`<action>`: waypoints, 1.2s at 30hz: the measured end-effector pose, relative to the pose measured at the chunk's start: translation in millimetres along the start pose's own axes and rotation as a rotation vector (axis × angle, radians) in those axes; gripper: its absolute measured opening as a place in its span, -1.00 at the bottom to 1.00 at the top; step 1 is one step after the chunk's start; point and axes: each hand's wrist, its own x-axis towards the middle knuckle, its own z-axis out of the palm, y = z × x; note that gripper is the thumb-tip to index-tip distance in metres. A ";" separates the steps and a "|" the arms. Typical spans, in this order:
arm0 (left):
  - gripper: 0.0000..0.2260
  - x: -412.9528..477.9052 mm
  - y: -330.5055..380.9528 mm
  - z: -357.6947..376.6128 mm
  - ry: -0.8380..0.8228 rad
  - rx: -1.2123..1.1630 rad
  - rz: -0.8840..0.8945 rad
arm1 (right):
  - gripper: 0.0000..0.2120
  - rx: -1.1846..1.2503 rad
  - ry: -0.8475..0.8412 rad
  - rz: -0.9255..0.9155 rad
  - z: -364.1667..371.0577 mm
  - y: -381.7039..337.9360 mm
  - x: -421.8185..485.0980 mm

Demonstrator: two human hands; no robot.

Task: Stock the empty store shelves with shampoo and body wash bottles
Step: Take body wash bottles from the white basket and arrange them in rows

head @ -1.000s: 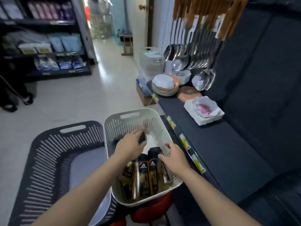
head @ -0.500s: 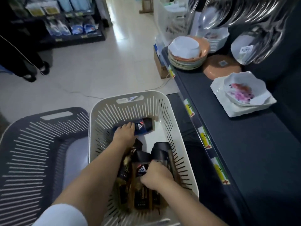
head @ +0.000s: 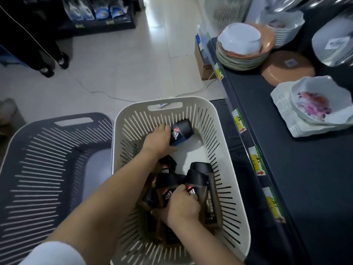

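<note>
Cream plastic, slotted all round: that is the basket I am working in, with both hands down among the bottles. My left hand is wrapped round a dark blue Adidas bottle near the far end, its black cap pointing away from me and its base seemingly lifted off the basket floor. My right hand is closed over one of the amber Adidas bottles that lie packed together at the near end, though I cannot tell exactly which of them the fingers have caught. I judge this to be the picking-up step, nothing shelved yet. The dark shelf on my right has bare board this side of the floral bowl. Next I would need to lift both bottles clear of the rim, swing right and stand them upright there, labels outward.
</note>
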 end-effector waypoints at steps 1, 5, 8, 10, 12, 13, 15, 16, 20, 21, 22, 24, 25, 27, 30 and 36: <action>-0.45 -5.0 3.8 -11.4 0.073 -0.049 0.015 | -0.33 -0.011 0.036 0.008 5.0 -1.6 1.8; -0.47 -31.4 20.1 -57.8 0.284 -0.271 0.055 | -0.30 0.054 -0.001 0.057 3.2 -7.3 3.7; -0.50 -60.0 29.1 -86.9 0.348 -0.520 0.037 | -0.13 0.170 -0.085 0.104 -11.7 -8.5 -3.4; -0.51 -77.8 31.5 -100.5 0.374 -0.658 0.035 | -0.11 0.271 -0.069 0.144 -19.1 -8.7 -11.9; -0.52 -94.5 32.2 -111.4 0.392 -0.696 0.058 | -0.14 0.382 0.047 0.142 -25.2 -7.1 -24.3; -0.51 -102.2 32.1 -117.0 0.400 -0.687 0.075 | -0.17 0.434 0.117 0.125 -30.5 -6.0 -32.6; -0.48 -117.5 32.0 -129.8 0.428 -0.655 0.122 | -0.20 0.558 0.281 0.074 -43.7 -3.9 -53.7; -0.47 -125.7 32.4 -135.9 0.449 -0.642 0.156 | -0.25 0.627 0.379 0.045 -52.0 -2.8 -67.7; -0.48 -160.2 43.9 -156.2 0.497 -0.689 0.325 | -0.38 0.785 0.734 0.060 -79.3 9.3 -133.7; -0.49 -169.8 50.3 -160.5 0.489 -0.726 0.373 | -0.40 0.807 0.794 0.069 -82.7 16.1 -152.0; -0.51 -179.1 58.3 -164.4 0.479 -0.762 0.423 | -0.41 0.815 0.869 0.081 -85.1 24.9 -170.8; -0.51 -197.9 79.1 -170.9 0.444 -0.799 0.517 | -0.44 0.808 1.015 0.103 -88.1 46.8 -208.2; -0.51 -208.8 91.8 -174.1 0.428 -0.802 0.566 | -0.45 0.808 1.076 0.112 -88.4 58.8 -225.5; -0.53 -233.7 121.6 -177.6 0.411 -0.822 0.678 | -0.48 0.822 1.194 0.131 -86.4 84.4 -262.4; -0.53 -275.2 171.3 -177.2 0.383 -0.856 0.803 | -0.54 0.898 1.369 0.173 -72.4 121.5 -315.4; -0.54 -360.5 279.7 -165.4 0.229 -0.890 1.024 | -0.55 0.843 1.689 0.356 -28.6 206.0 -413.3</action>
